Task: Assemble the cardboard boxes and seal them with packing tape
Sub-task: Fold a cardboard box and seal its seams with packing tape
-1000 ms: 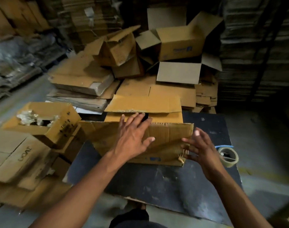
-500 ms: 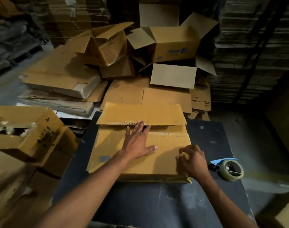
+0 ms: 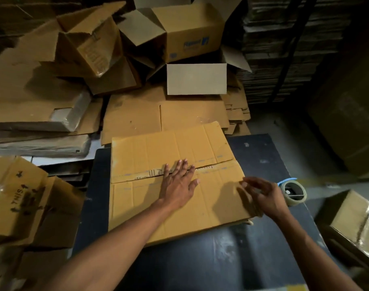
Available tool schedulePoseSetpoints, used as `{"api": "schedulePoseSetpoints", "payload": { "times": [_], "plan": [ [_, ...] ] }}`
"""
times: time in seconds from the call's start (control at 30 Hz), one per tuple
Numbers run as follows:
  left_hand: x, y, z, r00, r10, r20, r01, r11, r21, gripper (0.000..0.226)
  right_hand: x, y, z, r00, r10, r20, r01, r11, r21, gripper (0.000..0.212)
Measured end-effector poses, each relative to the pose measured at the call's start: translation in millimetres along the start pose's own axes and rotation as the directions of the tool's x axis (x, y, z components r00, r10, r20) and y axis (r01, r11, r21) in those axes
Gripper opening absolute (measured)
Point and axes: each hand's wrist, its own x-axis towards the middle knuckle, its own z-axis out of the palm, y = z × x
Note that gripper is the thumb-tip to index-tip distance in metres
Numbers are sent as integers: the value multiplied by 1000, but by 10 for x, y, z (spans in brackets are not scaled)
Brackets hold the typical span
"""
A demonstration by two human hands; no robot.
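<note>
A brown cardboard box [image 3: 141, 198] sits on the dark table [image 3: 200, 261] with its two long flaps folded shut, their seam running left to right. My left hand [image 3: 177, 183] presses flat on the near flap with its fingertips across the seam. My right hand [image 3: 263, 196] hovers at the box's right end, fingers straight and blurred, holding nothing. A roll of packing tape [image 3: 293, 193] with a blue tab lies on the table just right of that hand.
Flat cardboard sheets [image 3: 158, 116] and several open boxes [image 3: 190, 34] pile up behind the table. A box marked THIS [image 3: 17, 198] stands at the left, a taped box [image 3: 353, 225] at the lower right. Stacked cardboard [image 3: 284, 49] fills the far right.
The far flap came down to meet the near one, closing the top. My left hand stayed pressed at the seam. My right hand uncurled and now hovers with straight fingers at the right end.
</note>
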Motion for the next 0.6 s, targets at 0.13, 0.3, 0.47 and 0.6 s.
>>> {"api": "schedulePoseSetpoints", "payload": {
  "times": [0.13, 0.3, 0.47, 0.6],
  "plan": [
    [-4, 73, -12, 998, -25, -63, 21, 997, -71, 55, 531, 368, -618, 990, 111, -82, -131, 944, -302, 33],
    [-19, 171, 57, 988, -67, -136, 51, 992, -115, 56, 1132, 899, -1158, 968, 194, 157, 0, 629, -778, 74],
    [-4, 457, 136, 983, -104, -154, 91, 992, -87, 58, 1276, 1306, -1132, 891, 267, 368, 191, 514, -836, 64],
    [-13, 732, 169, 981, -134, -141, 122, 988, -93, 49, 1246, 1558, -1130, 896, 230, 379, 212, 528, -823, 43]
  ]
}}
